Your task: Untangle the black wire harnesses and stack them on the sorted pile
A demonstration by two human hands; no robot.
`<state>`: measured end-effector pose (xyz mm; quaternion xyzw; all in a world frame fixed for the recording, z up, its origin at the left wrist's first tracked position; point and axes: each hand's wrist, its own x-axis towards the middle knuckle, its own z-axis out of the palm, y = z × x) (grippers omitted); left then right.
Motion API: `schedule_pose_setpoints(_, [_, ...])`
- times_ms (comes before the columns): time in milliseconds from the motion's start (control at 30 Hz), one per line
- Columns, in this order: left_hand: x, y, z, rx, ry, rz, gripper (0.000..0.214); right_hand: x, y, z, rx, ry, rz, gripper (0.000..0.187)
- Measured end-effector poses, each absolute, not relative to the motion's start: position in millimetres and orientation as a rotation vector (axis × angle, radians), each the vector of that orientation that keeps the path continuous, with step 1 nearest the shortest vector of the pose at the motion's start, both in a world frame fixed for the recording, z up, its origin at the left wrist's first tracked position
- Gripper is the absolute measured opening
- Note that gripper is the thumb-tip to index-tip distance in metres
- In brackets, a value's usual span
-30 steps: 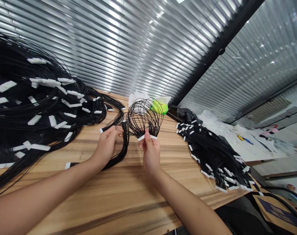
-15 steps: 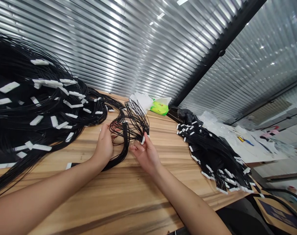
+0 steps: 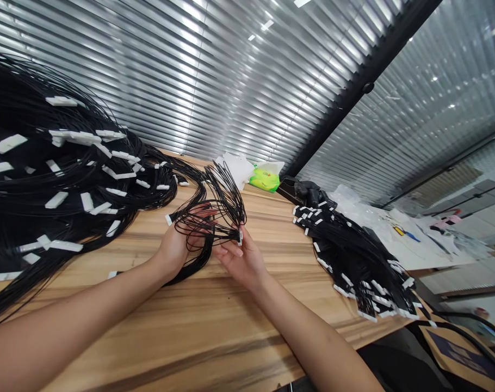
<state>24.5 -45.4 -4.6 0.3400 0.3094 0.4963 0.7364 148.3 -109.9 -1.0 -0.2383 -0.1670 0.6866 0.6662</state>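
Note:
Between the thumb and fingers of my right hand point(image 3: 241, 261) is a small white connector point(image 3: 240, 237) at the end of a bundle of thin black wires. The loose wires point(image 3: 225, 188) loop up from it and fan out to the left. My left hand point(image 3: 177, 247) lies behind this fan, its fingers stretched out and partly covered by strands that cross the palm. A thicker black cable section point(image 3: 198, 261) curves beneath both hands. One white-ended piece point(image 3: 168, 219) shows beside my left hand, and a white end point(image 3: 113, 274) rests on the table near my left forearm.
A large heap of black wire harnesses point(image 3: 84, 163) with white connectors fills the left. Another pile point(image 3: 349, 256) lies at the right of the wooden table point(image 3: 215, 337). At the back are a green tissue pack point(image 3: 264, 178) and metal blinds point(image 3: 169, 81). A paper bag point(image 3: 462, 354) stands lower right.
My left hand's fingers have straightened and spread behind the wires, with more strands now across the palm. The connector in my right hand has tilted and moved slightly down.

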Motion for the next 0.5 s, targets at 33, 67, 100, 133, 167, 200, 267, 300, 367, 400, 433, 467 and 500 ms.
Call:
schedule_pose_setpoints(33, [24, -46, -4, 0.744, 0.652, 1.082, 0.026, 148, -111, -1, -0.537, -0.386, 1.559, 0.023])
schedule_pose_setpoints(67, [23, -47, -3, 0.751, 0.623, 1.069, 0.027, 148, -112, -1, -0.545, -0.397, 1.57, 0.022])
schedule_pose_setpoints(100, [23, -47, -4, 0.783, 0.601, 1.047, 0.027, 148, -113, -1, -0.56, -0.408, 1.582, 0.022])
schedule_pose_setpoints(133, [23, -47, -5, 0.853, 0.599, 1.018, 0.028, 148, -114, -2, -0.58, -0.421, 1.599, 0.022])
schedule_pose_setpoints(167, [23, -47, -6, 0.951, 0.617, 0.986, 0.029, 147, -115, -3, -0.601, -0.437, 1.623, 0.024])
schedule_pose_setpoints(200, [24, -46, -8, 1.063, 0.648, 0.961, 0.03, 147, -115, -4, -0.613, -0.451, 1.649, 0.025])
schedule_pose_setpoints(267, [25, -46, -10, 1.26, 0.708, 0.955, 0.028, 147, -116, -5, -0.606, -0.468, 1.686, 0.026])
schedule_pose_setpoints(300, [26, -45, -12, 1.32, 0.725, 0.976, 0.027, 146, -115, -5, -0.595, -0.473, 1.693, 0.026])
schedule_pose_setpoints(367, [27, -44, -14, 1.352, 0.741, 1.049, 0.031, 147, -114, -4, -0.582, -0.478, 1.662, 0.026])
schedule_pose_setpoints(400, [28, -42, -16, 1.341, 0.76, 1.099, 0.034, 147, -112, -3, -0.584, -0.48, 1.631, 0.025])
schedule_pose_setpoints(433, [28, -41, -18, 1.319, 0.782, 1.149, 0.036, 147, -111, -2, -0.593, -0.484, 1.598, 0.024])
schedule_pose_setpoints(467, [29, -39, -20, 1.288, 0.806, 1.194, 0.038, 147, -110, -1, -0.604, -0.487, 1.565, 0.023])
schedule_pose_setpoints(500, [29, -37, -23, 1.263, 0.825, 1.22, 0.039, 147, -109, 0, -0.612, -0.489, 1.538, 0.022])
